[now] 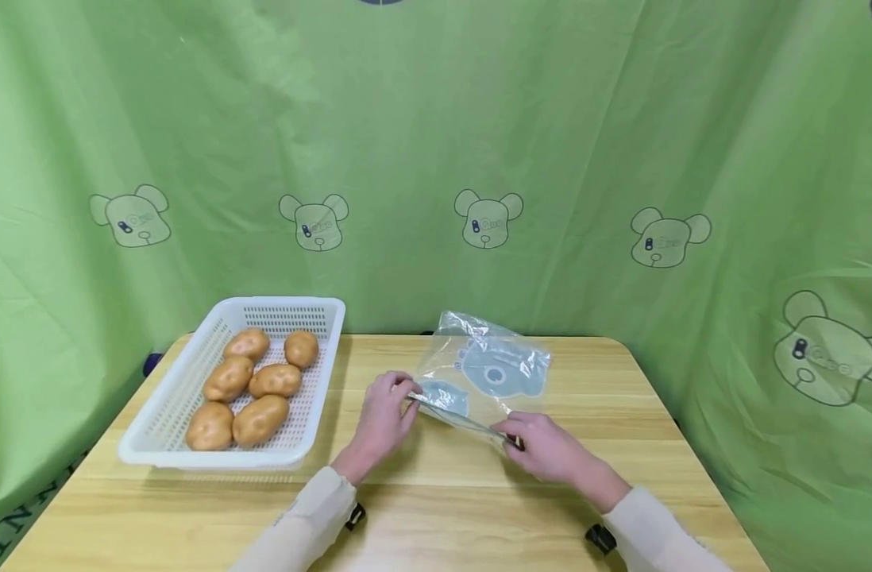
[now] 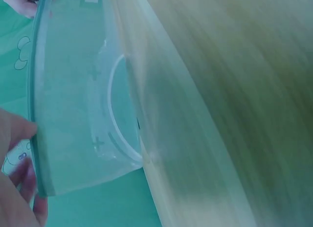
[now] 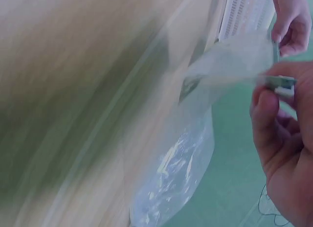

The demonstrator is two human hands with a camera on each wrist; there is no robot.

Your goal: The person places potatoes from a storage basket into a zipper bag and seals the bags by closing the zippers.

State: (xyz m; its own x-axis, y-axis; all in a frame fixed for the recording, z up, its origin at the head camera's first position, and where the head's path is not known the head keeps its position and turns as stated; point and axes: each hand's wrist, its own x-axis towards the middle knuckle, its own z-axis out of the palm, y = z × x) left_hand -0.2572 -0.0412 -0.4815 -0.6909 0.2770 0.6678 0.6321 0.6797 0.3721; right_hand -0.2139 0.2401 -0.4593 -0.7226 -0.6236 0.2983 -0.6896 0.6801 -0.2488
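Note:
A clear plastic zip bag (image 1: 499, 367) with pale blue printing lies toward the back of the table, its zip edge lifted toward me. My left hand (image 1: 384, 415) pinches the left end of that edge. At its right end, my right hand (image 1: 549, 449) grips the edge between thumb and fingers. Seen from the left wrist, the bag (image 2: 73, 104) hangs from a green zip strip (image 2: 35, 85), the left hand (image 2: 11, 200) at the near end. In the right wrist view, the strip's end shows in the right hand (image 3: 286, 144). Whether the zip is parted, I cannot tell.
To the left stands a white perforated plastic basket (image 1: 132, 445) with several potatoes (image 1: 260, 419) in it. The wooden table (image 1: 436, 524) has rounded back corners. Behind it hangs a green curtain (image 1: 407, 119) with printed bear heads.

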